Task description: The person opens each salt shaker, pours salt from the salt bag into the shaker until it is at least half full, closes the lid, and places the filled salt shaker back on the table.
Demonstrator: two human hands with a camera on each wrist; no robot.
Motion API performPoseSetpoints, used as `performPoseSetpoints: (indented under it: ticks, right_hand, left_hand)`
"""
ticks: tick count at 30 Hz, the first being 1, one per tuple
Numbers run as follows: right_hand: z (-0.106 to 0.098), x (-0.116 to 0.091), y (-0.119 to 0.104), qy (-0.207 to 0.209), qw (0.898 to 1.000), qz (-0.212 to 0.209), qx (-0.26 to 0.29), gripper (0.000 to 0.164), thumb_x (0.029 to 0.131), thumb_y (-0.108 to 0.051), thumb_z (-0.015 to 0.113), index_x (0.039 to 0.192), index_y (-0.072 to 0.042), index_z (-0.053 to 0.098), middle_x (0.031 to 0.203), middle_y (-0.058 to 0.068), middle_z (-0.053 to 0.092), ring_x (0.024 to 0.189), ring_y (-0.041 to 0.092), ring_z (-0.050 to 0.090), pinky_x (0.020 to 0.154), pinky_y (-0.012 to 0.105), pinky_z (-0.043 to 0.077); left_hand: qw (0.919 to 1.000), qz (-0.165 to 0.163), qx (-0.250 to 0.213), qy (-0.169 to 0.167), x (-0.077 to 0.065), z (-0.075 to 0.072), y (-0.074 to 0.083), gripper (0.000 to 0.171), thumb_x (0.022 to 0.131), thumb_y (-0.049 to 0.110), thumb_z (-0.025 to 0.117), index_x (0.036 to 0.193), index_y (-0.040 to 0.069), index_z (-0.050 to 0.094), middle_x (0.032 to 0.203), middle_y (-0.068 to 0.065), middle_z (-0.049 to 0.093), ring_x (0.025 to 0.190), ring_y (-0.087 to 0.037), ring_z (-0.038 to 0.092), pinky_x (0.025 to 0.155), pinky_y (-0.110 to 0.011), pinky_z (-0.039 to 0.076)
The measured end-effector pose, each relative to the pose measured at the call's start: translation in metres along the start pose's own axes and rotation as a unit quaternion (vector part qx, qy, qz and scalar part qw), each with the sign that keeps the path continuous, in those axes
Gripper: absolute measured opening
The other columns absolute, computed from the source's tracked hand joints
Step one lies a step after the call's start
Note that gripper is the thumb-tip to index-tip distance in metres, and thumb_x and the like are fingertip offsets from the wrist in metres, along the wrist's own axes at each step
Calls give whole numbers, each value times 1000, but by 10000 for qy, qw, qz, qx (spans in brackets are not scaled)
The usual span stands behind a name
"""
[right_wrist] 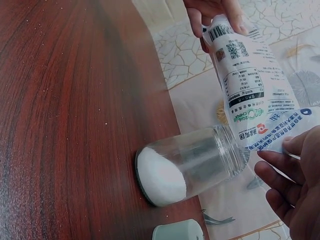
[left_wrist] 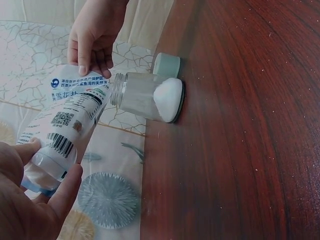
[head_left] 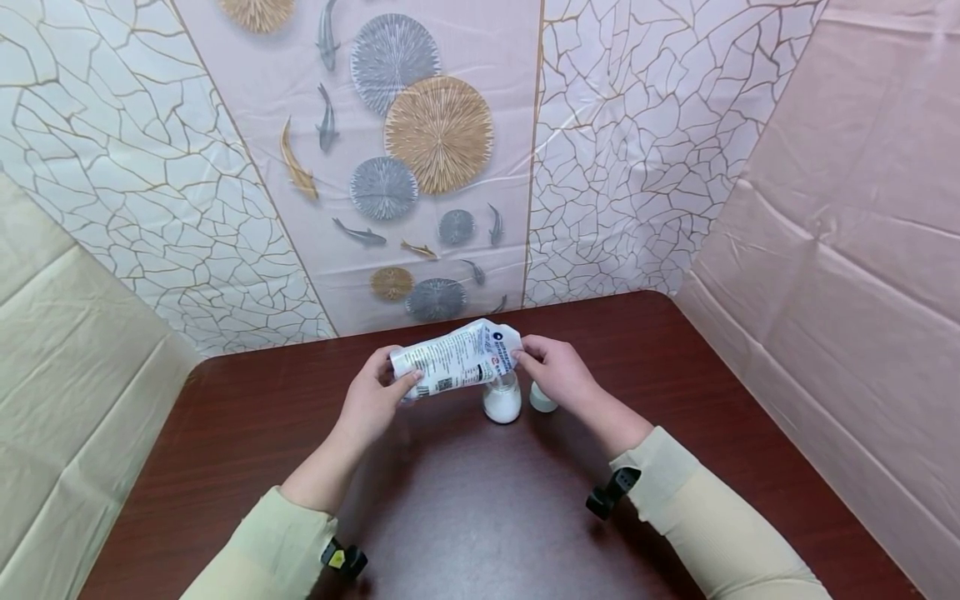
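A printed white salt bag (head_left: 452,361) is held tilted in the air, its top end at the mouth of a glass jar (right_wrist: 200,155). My left hand (head_left: 371,396) grips the bag's bottom end, thumb on the printed face. At the other end, my right hand (head_left: 558,371) pinches the bag's top corner between thumb and fingers. The jar stands upright on the table, with a mound of white salt (left_wrist: 168,98) in its bottom. Beside the jar, under my right hand, lies a pale green lid (head_left: 542,400). The bag hides part of the jar's mouth in the head view.
The dark red-brown wooden table (head_left: 480,517) has rounded back corners. Small white grains dot its surface in the wrist views. Behind it hangs a patterned cloth (head_left: 450,250), and plain beige cloth (head_left: 847,208) closes off the right side.
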State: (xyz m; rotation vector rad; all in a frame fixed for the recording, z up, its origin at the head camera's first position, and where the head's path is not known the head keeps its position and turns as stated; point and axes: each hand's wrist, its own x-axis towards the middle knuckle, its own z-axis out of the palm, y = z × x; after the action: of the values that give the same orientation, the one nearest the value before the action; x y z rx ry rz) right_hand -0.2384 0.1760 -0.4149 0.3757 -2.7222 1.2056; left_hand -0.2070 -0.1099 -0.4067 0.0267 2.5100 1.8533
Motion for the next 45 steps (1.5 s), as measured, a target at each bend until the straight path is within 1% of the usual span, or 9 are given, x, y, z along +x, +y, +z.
performPoseSetpoints:
  ticks: [7,15,31,39,45]
  right_hand:
    - [0,0,2,21,9999,-89,-59,13,98,-21,63,103,-12,71,91,2,70,79,19,57,71,36,47]
    - [-1,0,4,13,10000,-71,-43,12,98,-21,63,103,-13,71,90,1,69,79,20,56,71,36,47]
    - [-1,-2,5,-24,10000,-5,54,13,99,-21,62,104,-13,71,93,2,70,80,20,56,71,36,47]
    - [-1,-1,6,-9,10000,19,75,13,99,-21,62,105,-13,71,92,1,69,80,20,55,70,36,46]
    - [0,1,8,-13,10000,57,78,13,99,-21,62,105,-13,71,92,0,69,80,20,56,71,36,46]
  left_hand:
    - [9999,50,-96,56,-1,2,1,41,93,12,71,130,13,54,118,-15,63,95,-22,62,80,-50,57]
    - [10000,43,-76,33,-2,3,3,42,93,12,71,131,12,53,119,-15,63,96,-22,62,77,-43,59]
    - [10000,5,-85,38,1,5,2,42,93,12,71,130,13,53,120,-17,63,97,-24,63,80,-49,57]
    - [9999,-100,63,16,1,4,5,42,93,15,71,131,15,53,122,-15,61,99,-24,63,78,-45,58]
    - [9998,-161,94,20,0,4,7,42,93,16,71,131,17,53,124,-14,61,101,-25,62,81,-48,57]
